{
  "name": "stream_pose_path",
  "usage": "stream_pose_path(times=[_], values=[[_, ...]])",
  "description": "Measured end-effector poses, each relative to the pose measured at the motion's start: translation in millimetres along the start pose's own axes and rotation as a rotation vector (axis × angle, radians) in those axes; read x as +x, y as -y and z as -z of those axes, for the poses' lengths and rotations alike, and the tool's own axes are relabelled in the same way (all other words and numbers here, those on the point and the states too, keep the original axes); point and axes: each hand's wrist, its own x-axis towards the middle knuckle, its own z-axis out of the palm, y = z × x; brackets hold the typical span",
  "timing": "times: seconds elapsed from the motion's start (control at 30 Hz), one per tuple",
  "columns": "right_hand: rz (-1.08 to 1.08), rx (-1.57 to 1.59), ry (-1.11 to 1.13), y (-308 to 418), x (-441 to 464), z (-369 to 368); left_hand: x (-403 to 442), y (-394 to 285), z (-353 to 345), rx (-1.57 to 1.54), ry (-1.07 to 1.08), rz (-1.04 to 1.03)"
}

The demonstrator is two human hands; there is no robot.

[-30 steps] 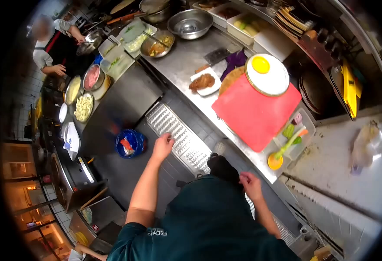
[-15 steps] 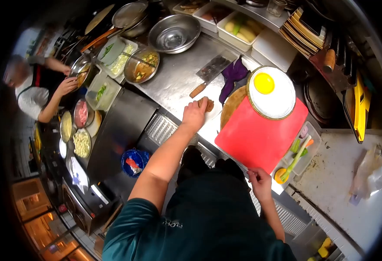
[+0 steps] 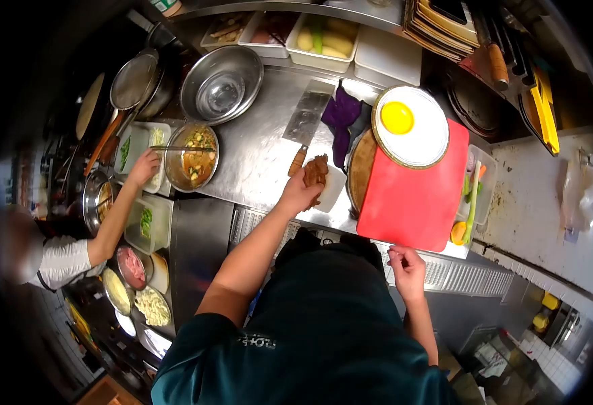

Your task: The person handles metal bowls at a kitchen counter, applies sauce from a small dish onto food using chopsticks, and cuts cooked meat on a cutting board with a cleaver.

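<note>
Here's the left hand point(image 3: 301, 194), closed round one side of a rough, knobbly piece of browned food point(image 3: 316, 177) above a shallow white dish point(image 3: 333, 191). Over to the right hand point(image 3: 408, 272): it's narrow, fingers curled in just off the near edge of a smooth red board point(image 3: 408, 202); whether anything is tucked inside, I can't tell. Just beyond the left hand lies a cleaver point(image 3: 308, 116), wooden handle towards the fingers, broad flat blade away, with a crumpled purple item point(image 3: 341, 120) beside it. Beyond the right hand, a round white lid point(image 3: 429, 137) with a yellow disc sits on the red board, and a round wooden board point(image 3: 361, 169) peeks out at its left edge. A clear tub of vegetables point(image 3: 487, 192) stands to the right. All this across a scuffed, shiny steel counter point(image 3: 242, 172). Out left of the left hand, there's a steel bowl of chopped food in liquid point(image 3: 192, 158), and a co-worker's hand point(image 3: 146, 167) is at the end of a thin utensil point(image 3: 185, 148) across it. Further off, a wide, polished bowl point(image 3: 221, 84), then white rectangular tubs point(image 3: 322, 61) under a metal shelf point(image 3: 323, 9).
</note>
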Motion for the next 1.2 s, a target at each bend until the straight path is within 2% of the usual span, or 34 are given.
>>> stream_pose_path(times=[0.07, 0.27, 0.37, 0.67, 0.77, 0.97, 1.07, 1.17, 1.2], values=[[-0.014, 0.004, -0.004, -1.0, -4.5, -4.1, 8.9, 5.1, 3.9, -0.147, 0.091, -0.032], [0.001, -0.058, -0.086, -10.5, -7.0, 5.8, 11.7, -6.6, 2.8, -0.249, 0.191, -0.033], [-0.017, -0.041, -0.117, -10.4, -6.0, 15.1, 21.2, 8.1, 1.8, -0.428, 0.212, -0.031], [0.005, -0.119, -0.125, -19.7, -4.2, 37.6, 30.0, 19.5, -5.7, -0.451, 0.177, -0.011], [-0.018, -0.168, -0.093, -11.5, -2.2, 43.4, 30.5, 19.1, -7.5, -0.381, 0.141, -0.032], [0.025, -0.158, -0.106, -22.0, -0.2, 49.1, 28.4, 18.7, -19.2, -0.026, 0.060, -0.106], [0.028, -0.170, -0.111, -26.7, -3.4, 52.0, 33.3, 34.0, -24.4, -0.030, 0.040, -0.100], [0.036, -0.184, -0.127, -28.1, -7.6, 56.2, 32.8, 32.6, -23.9, 0.579, -0.142, -0.266], [0.032, -0.185, -0.144, -28.6, -7.8, 56.5, 30.5, 30.6, -21.4, 0.623, -0.162, -0.312]])
